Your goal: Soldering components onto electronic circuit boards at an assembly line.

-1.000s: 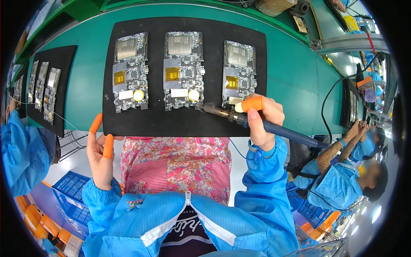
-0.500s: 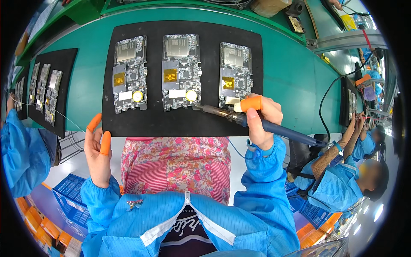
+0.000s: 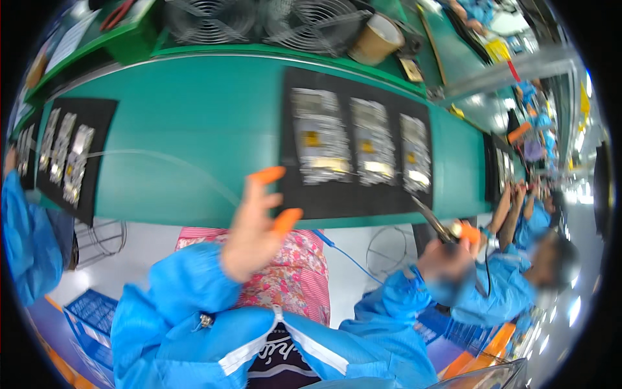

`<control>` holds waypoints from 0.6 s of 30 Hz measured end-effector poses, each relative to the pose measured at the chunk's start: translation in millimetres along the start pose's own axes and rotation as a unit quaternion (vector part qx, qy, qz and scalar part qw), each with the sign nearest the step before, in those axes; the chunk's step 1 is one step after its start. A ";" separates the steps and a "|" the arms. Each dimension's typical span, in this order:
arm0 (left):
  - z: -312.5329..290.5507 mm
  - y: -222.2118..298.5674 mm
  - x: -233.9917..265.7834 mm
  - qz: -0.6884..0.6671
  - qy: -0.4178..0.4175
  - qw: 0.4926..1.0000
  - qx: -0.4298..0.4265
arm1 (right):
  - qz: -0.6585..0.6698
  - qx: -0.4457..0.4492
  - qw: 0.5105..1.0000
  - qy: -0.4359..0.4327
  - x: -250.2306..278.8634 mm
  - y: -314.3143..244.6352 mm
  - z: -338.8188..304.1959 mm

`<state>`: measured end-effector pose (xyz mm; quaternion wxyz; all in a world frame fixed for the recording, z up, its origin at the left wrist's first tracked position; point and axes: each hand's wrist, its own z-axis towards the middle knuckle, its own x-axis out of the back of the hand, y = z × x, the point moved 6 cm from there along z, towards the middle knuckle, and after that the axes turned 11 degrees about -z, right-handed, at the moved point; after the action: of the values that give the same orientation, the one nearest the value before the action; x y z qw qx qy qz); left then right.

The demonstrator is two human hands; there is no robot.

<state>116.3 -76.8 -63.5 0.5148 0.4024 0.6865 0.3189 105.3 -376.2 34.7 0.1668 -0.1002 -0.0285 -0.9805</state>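
Observation:
Three circuit boards lie side by side on a black mat, all somewhat blurred. My left hand, orange finger covers on thumb and forefinger, is by the mat's left edge with its fingers spread. A thin pale wire runs from the left up to this hand; whether the fingers touch it is unclear. My right hand is closed round a soldering iron, in front of the mat's right corner. The iron's tip points at the right board's lower end. Motion blurs the hand and the handle.
Another black mat with boards lies at left, and a further one at far right. Fans with wire guards and a tape roll stand along the back. Co-workers in blue sit on both sides. A blue crate is below left.
The mat with its three boards has slid right along the bench. My left hand has moved right and nearer the mat. My right hand has drawn right and toward me, still holding the soldering iron.

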 end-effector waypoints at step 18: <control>-26.1 83.0 -56.1 0.178 -0.384 0.901 -0.095 | 0.126 -0.291 0.948 0.027 -1.0 128.7 -66.3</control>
<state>117.9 -87.6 39.5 0.7092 0.5583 0.3188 0.2893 136.7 -503.2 -27.5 0.2530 -0.1204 0.2755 -0.9196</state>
